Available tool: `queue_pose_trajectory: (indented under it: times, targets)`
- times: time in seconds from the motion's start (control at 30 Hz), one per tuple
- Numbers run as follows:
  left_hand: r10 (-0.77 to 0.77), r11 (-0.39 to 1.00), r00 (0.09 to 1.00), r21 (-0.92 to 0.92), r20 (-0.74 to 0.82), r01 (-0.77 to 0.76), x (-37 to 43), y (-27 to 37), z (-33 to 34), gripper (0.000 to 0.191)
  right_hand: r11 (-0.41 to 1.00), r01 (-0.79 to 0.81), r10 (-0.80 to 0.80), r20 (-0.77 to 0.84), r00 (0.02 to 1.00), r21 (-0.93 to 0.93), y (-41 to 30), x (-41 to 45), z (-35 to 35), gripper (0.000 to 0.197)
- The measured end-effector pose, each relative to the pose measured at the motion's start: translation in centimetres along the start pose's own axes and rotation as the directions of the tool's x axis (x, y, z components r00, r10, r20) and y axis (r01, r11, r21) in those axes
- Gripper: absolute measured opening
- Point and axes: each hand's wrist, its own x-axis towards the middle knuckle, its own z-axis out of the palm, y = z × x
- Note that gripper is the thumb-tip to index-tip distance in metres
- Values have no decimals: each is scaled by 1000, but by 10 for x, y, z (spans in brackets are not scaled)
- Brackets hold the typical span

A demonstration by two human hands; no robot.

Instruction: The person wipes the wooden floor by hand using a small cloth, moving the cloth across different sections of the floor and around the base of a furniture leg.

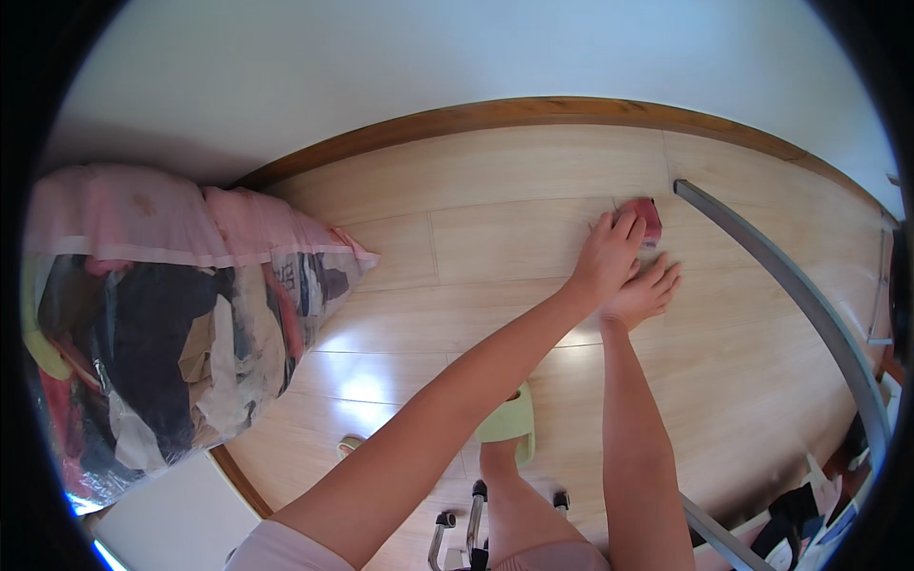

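Note:
Low over the wood-look floor [500, 243], my left hand [610, 253] has its fingers over the left side of a small dark-red object [648, 220], perhaps a packet or box. Its thumb is partly hidden, so whether it grips the object is unclear. My right hand [646, 291] is just below and to the right, partly overlapped by the left wrist. Its fingers are spread near the floor and hold nothing visible. Thin dark strands, like hair, show beside the left fingertips.
A clear-and-pink storage bag [178, 314] stuffed with clothes stands at left. A grey metal bar [792, 278] curves along the right. Brown baseboard [535, 114] edges the wall. Below are green slippers [508, 425], chrome caster legs [475, 510] and items at lower right [792, 514].

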Motion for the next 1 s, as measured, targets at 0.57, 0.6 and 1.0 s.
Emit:
queue_pose_trajectory:
  times: [0.57,0.6,1.0]
  targets:
    - [-326,886,10,-302,-945,352,-47,-339,-268,37,998,30,-32,-26,999,-61,-5,-6,5,58]
    - [-295,895,-5,-278,-955,347,-42,-344,-272,38,997,37,-38,-12,999,-63,-8,-8,5,58]
    - [-429,900,329,-364,-841,241,53,-166,-112,48,1000,27,-28,-50,998,-9,-9,2,-8,58]
